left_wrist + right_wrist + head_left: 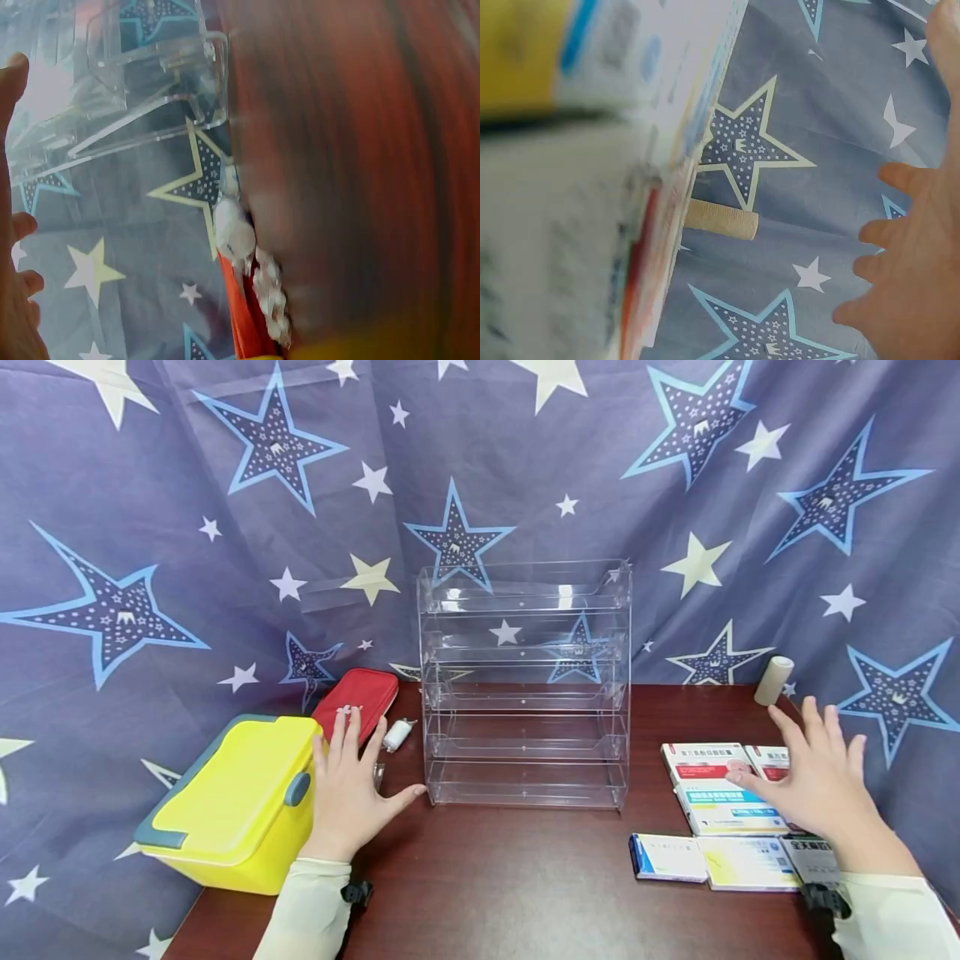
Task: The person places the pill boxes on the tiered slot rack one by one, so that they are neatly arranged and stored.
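So far nothing has gone into the clear acrylic rack (525, 685): all of its tiers look bare, and it stands upright at the middle of the table (525, 893), close to the back edge. The medicine boxes (723, 810) lie flat in a loose cluster toward the right edge, some touching one another, none lifted. Judging from this, the work is at its very start, with everything left to do.

The right hand (821, 785) hovers over the boxes with its fingers spread and straight, gripping nothing. The left hand (348, 785) lies flat with fingers splayed, just beside the yellow lidded box (240, 802) at the left edge, also holding nothing.

The boxes are small flat cartons, mostly white with red, blue or yellow bands and printed text; whether they are sealed cannot be told. A red pouch (356, 697) sits behind the left hand, and a tan roll (773, 680) stands at the back right corner.
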